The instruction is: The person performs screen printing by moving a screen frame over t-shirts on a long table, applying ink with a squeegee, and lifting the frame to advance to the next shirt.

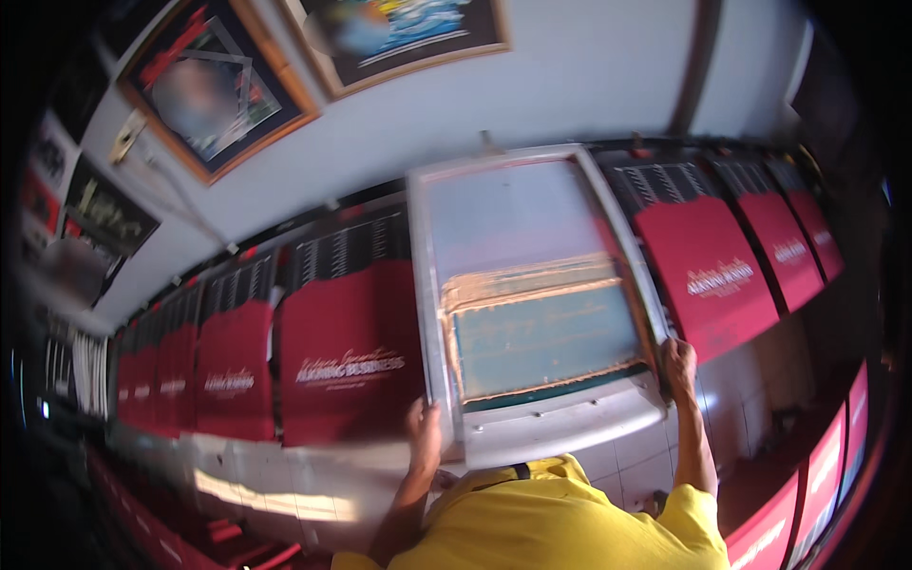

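Note:
A screen-printing frame with pale metal sides lies across the row in front of me. Its mesh is blue-green in the near part, with an orange-brown smeared border. Fingers of my left hand are closed around the near left side of the frame. My right hand grips the opposite side, a little farther from me. The frame hides whatever lies directly under it.
Dark red printed fabric panels run left, and more panels run right, along the wall. Another row of red panels stands behind at lower right. Framed pictures hang on the wall. The tiled floor shows below.

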Available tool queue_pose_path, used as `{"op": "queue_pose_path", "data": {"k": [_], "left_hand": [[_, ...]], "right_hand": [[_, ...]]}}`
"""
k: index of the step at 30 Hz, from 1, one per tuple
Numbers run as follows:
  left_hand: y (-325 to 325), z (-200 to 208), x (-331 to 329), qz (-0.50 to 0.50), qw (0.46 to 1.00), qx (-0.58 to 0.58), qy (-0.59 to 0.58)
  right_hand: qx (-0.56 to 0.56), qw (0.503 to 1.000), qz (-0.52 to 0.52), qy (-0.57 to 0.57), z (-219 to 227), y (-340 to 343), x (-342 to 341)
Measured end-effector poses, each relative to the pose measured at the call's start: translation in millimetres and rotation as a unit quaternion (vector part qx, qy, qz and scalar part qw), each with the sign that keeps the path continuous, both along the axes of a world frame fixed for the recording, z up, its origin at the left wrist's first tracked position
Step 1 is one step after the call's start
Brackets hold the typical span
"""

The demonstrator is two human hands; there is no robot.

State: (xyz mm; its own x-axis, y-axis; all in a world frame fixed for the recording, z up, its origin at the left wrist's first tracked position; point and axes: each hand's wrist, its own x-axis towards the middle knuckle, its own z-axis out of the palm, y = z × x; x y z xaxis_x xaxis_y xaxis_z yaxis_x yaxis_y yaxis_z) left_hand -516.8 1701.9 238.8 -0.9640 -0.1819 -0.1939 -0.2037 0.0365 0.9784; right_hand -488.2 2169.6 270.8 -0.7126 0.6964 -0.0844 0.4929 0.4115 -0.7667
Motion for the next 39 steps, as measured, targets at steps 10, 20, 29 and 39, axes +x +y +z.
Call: {"op": "queue_pose_path", "data": {"k": [10, 20, 29, 39], "left_hand": [[13.8, -49.8, 23.0, 0.107, 0.984, -0.139, -0.024], [20.2, -60.6, 22.6, 0.071, 0.969, -0.229, 0.052], [20.1, -43.9, 13.8, 0.074, 0.972, -0.223, 0.015], [8.4, -49.1, 5.7, 0.102, 0.98, -0.172, -0.003]], "right_hand": [[-0.015, 0.994, 0.061, 0.091, -81.6, 37.8, -9.5], [-0.02, 0.988, 0.142, 0.057, -102.5, 55.1, -19.3], [0.005, 0.99, 0.125, 0.061, -91.0, 45.2, -22.2], [-0.016, 0.992, 0.118, 0.044, -93.3, 31.5, -17.3]]}}
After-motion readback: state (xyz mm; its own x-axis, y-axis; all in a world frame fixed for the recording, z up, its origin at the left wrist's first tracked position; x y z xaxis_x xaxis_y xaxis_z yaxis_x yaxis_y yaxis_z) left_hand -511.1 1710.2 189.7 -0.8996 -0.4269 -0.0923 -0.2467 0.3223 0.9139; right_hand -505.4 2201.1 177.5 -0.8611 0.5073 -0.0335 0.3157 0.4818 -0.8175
